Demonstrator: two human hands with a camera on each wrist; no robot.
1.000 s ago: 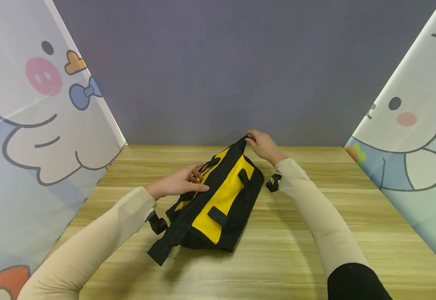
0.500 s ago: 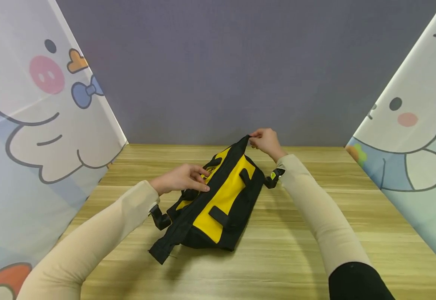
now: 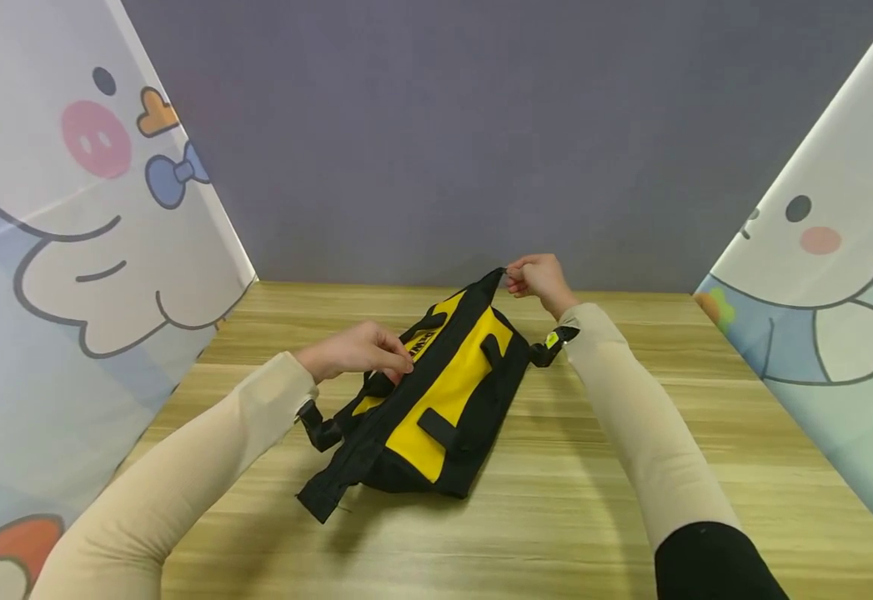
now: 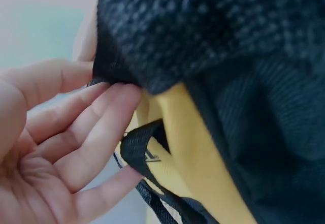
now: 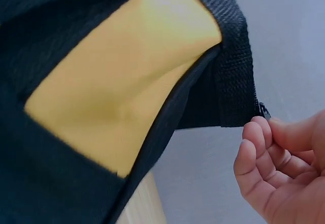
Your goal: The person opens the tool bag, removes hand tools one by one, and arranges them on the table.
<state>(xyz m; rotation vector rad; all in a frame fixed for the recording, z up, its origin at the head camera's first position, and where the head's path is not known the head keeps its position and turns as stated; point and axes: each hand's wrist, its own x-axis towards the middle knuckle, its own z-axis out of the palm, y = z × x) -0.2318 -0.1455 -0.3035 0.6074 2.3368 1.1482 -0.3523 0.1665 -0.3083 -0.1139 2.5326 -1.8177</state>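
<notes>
Right hand (image 5: pixel 282 170) pinching a small zipper pull (image 5: pixel 264 111), black-and-yellow bag (image 5: pixel 117 82) alongside, pale wood surface (image 5: pixel 143 201) below.

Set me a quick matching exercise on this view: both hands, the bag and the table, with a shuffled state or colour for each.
Things
1. Left hand
2. Bag
3. Right hand
4. Table

States and colours
A. Yellow and black
B. Pinches the zip pull at the far end
C. Pale wood grain
D. Pinches the black strip partway along

Pairs: 1-D, 2-A, 3-B, 4-C

Dark lettering (image 3: pixel 423 342) on the yellow-black bag (image 3: pixel 451 392) — only a "T" (image 4: pixel 151 156) legible
</notes>
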